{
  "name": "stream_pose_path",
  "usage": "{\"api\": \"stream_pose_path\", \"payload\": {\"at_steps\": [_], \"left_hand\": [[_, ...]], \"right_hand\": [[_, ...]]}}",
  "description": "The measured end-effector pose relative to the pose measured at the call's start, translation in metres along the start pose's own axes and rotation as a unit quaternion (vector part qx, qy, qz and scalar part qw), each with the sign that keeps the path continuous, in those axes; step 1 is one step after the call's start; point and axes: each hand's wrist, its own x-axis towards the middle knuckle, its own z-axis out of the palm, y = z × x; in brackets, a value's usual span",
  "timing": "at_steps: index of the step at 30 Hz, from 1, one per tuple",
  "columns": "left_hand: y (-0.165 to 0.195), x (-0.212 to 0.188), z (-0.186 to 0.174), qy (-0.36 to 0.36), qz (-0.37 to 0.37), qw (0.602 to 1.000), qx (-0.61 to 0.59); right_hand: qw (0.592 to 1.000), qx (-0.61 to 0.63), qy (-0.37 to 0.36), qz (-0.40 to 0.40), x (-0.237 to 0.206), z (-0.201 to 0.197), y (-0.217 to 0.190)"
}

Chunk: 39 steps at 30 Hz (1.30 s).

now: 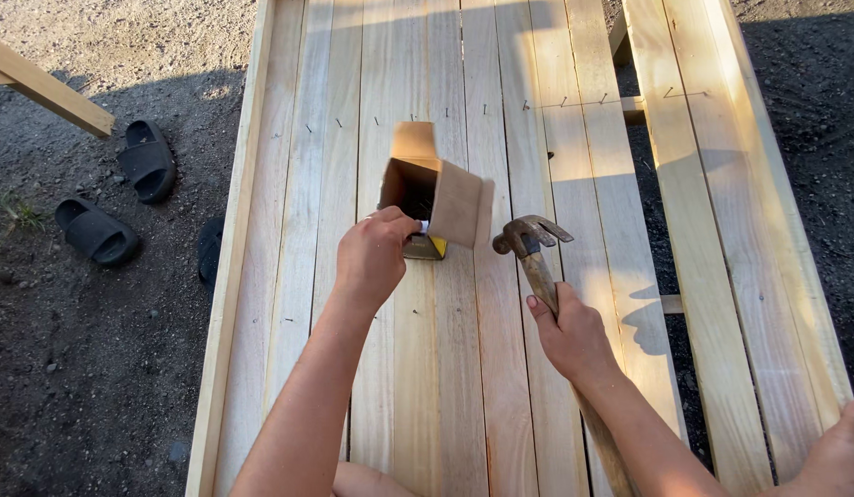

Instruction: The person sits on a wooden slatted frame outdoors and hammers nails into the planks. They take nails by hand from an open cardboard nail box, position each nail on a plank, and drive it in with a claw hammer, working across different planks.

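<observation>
Your left hand [372,258] touches the open cardboard box [433,195]; your right hand [574,336] holds the hammer [530,241] above the wooden planks [455,387].

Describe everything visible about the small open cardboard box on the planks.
The small brown cardboard box stands on the pale wooden plank surface, its top flaps folded open: one back, one hanging toward the right. The inside is dark; its contents cannot be made out. A yellow and dark patch shows at its lower front. The left hand grips its near side. The claw hammer, held in the right hand, hovers just right of it, apart.
</observation>
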Motion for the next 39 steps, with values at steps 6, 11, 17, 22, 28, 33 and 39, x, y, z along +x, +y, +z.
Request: {"api": "stream_pose_path", "payload": {"at_steps": [6, 11, 17, 22, 28, 33, 39], "left_hand": [[0.016, 0.041, -0.003, -0.055, -0.031, 0.998, -0.022], [-0.007, 0.099, 0.072, -0.329, -0.199, 0.913, 0.135], [-0.054, 0.108, 0.154, -0.321, -0.233, 0.895, 0.204], [-0.065, 0.12, 0.155, -0.314, -0.218, 0.901, 0.207], [-0.051, 0.106, 0.116, -0.334, -0.194, 0.907, 0.165], [-0.057, 0.098, 0.081, -0.337, -0.196, 0.915, 0.1], [-0.042, 0.103, 0.052, -0.365, -0.297, 0.878, 0.089]], "right_hand": [[0.999, 0.014, 0.041, 0.013, -0.006, 0.006, 0.022], [0.998, -0.003, 0.058, -0.01, -0.004, 0.014, 0.029], [0.998, -0.025, 0.049, -0.001, -0.006, 0.014, 0.023], [0.999, -0.017, 0.017, 0.027, -0.009, 0.008, 0.018], [0.999, -0.025, 0.027, 0.02, -0.008, 0.006, 0.015], [0.999, -0.03, 0.017, 0.028, -0.009, 0.008, 0.016], [0.998, -0.043, 0.038, 0.019, -0.01, 0.009, 0.016]]}}
